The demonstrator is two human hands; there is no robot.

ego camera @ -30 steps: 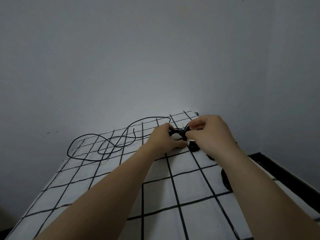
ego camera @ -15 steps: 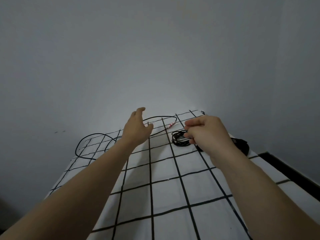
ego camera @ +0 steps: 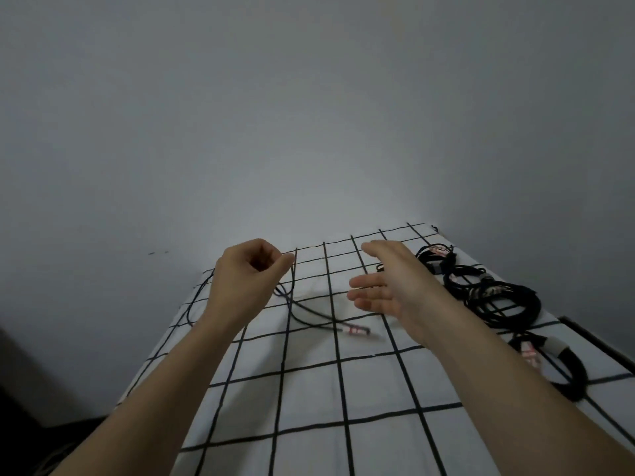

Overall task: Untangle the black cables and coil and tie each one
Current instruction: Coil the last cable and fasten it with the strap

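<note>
A thin loose black cable lies on the white checked cloth, and its reddish plug end rests near the middle. My left hand is raised at the back left and pinches this cable between thumb and fingers, so the cable hangs down from it. My right hand hovers open above the cloth, fingers straight and pointing left, holding nothing. Several coiled black cables lie in a row along the right side.
A grey wall stands close behind the cloth-covered surface. One thick coil with a white band lies at the right edge near my right forearm. A dark frame edge runs along the right. The floor at left is dark.
My right hand let go of the small coil and opened. My left hand moved left and took hold of the loose cable, lifting it. The view shifted left, showing more coils.
</note>
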